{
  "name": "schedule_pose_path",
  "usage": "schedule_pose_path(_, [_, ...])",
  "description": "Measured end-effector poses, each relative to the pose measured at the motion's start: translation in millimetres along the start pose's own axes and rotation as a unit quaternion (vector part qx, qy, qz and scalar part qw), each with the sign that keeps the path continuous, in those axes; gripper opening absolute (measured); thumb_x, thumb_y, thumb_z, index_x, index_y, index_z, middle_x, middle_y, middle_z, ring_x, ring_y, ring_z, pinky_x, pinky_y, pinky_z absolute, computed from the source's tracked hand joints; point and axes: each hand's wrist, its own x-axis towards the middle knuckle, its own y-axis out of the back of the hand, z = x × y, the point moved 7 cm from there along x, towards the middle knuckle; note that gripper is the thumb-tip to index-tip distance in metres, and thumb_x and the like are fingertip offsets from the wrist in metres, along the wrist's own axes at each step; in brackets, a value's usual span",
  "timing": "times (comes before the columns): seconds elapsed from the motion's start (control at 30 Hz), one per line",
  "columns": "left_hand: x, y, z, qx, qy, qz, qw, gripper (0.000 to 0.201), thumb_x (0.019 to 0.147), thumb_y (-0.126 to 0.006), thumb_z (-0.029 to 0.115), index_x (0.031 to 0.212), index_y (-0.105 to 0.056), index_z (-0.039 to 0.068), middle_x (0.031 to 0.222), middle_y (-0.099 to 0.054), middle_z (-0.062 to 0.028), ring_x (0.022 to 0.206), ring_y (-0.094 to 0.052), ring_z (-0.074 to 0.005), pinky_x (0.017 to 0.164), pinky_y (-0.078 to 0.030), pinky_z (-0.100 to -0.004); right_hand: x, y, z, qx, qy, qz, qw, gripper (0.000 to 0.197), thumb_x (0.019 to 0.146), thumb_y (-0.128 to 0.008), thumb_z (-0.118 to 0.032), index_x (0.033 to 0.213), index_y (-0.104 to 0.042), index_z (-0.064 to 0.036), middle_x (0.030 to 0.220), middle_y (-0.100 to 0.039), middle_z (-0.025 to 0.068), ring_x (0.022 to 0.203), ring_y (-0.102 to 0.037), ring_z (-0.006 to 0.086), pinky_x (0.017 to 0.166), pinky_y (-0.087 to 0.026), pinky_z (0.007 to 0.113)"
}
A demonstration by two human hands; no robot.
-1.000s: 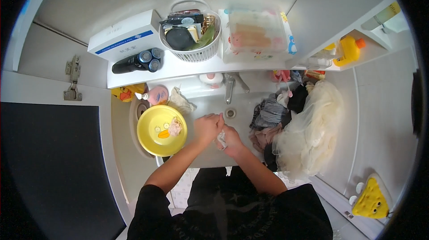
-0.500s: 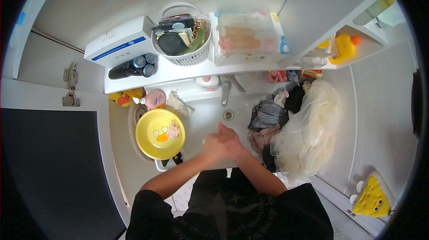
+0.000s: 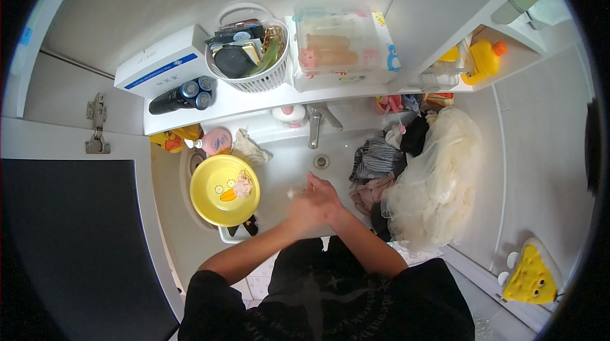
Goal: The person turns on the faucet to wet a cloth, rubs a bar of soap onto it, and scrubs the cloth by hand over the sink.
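Over the front of the white sink, my two hands press together, blurred by motion. My left hand is closed against my right hand, whose fingers are folded too. A small whitish bit shows at the left edge of the hands, too smeared to name. Just left of them stands a yellow basin with a duck face, holding a small pale pink cloth. Beyond the hands are the drain and a chrome faucet.
Clothes and cream tulle are heaped on the right. A pink pump bottle and pale cloth sit at the back left. The shelf carries a shaver, white basket and clear box. A cabinet door hangs open left.
My hands stay pressed together over the sink, still blurred, with only a slight shift in their grip. The whole view has slid a little as my head moved.
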Motion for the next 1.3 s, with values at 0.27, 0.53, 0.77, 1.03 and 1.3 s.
schedule_pose_path(0.27, [44, 62, -66, -0.157, 0.130, 0.126, 0.971, 0.028, 0.089, -0.061, 0.023, 0.065, -0.062, 0.007, 0.062, -0.059, -0.0133, 0.050, -0.057, -0.0243, 0.051, -0.045, -0.0348, -42, -38, -12, -0.160, 0.039, 0.008, 0.986, 0.034, 0.096, -0.054, -0.041, 0.086, -0.060, -0.0089, 0.073, -0.061, 0.0029, 0.050, -0.054, 0.0162, 0.039, -0.038, 0.032])
schedule_pose_path(0.53, [-10, -4, -86, -0.715, 0.437, 0.077, 0.541, 0.029, 0.097, -0.057, 0.025, 0.073, -0.048, 0.011, 0.070, -0.053, -0.0002, 0.065, -0.046, -0.0083, 0.055, -0.036, -0.0274, -49, -35, -37, -0.432, 0.255, -0.021, 0.865, 0.020, 0.092, -0.063, -0.020, 0.095, -0.062, 0.0000, 0.070, -0.056, -0.0010, 0.063, -0.050, 0.0054, 0.058, -0.042, 0.024])
schedule_pose_path(0.77, [15, 54, -94, -0.389, 0.266, 0.248, 0.846, 0.038, 0.092, -0.064, 0.018, 0.064, -0.042, 0.005, 0.047, -0.034, -0.0048, 0.046, -0.033, -0.0083, 0.042, -0.031, -0.0309, -51, -24, -46, -0.628, 0.224, -0.044, 0.744, 0.025, 0.089, -0.068, -0.024, 0.085, -0.063, 0.0004, 0.064, -0.055, -0.0002, 0.062, -0.048, 0.0069, 0.056, -0.041, 0.027])
schedule_pose_path(1.03, [19, 87, 13, -0.233, 0.060, 0.211, 0.947, 0.030, 0.087, -0.065, 0.017, 0.064, -0.050, 0.006, 0.053, -0.049, -0.0089, 0.045, -0.052, -0.0227, 0.043, -0.040, -0.0338, -23, 8, -50, -0.126, 0.244, 0.085, 0.958, 0.034, 0.096, -0.058, -0.038, 0.083, -0.061, -0.0063, 0.076, -0.058, -0.0016, 0.065, -0.052, 0.0081, 0.057, -0.043, 0.027])
schedule_pose_path(1.3, [34, 58, -19, -0.111, 0.088, 0.170, 0.975, 0.026, 0.082, -0.065, 0.020, 0.062, -0.056, 0.008, 0.059, -0.059, -0.0108, 0.048, -0.057, -0.0289, 0.046, -0.045, -0.0392, -13, -32, -4, -0.027, 0.144, 0.029, 0.989, 0.032, 0.099, -0.052, -0.038, 0.090, -0.062, -0.0089, 0.079, -0.059, -0.0008, 0.072, -0.057, 0.0110, 0.063, -0.046, 0.030])
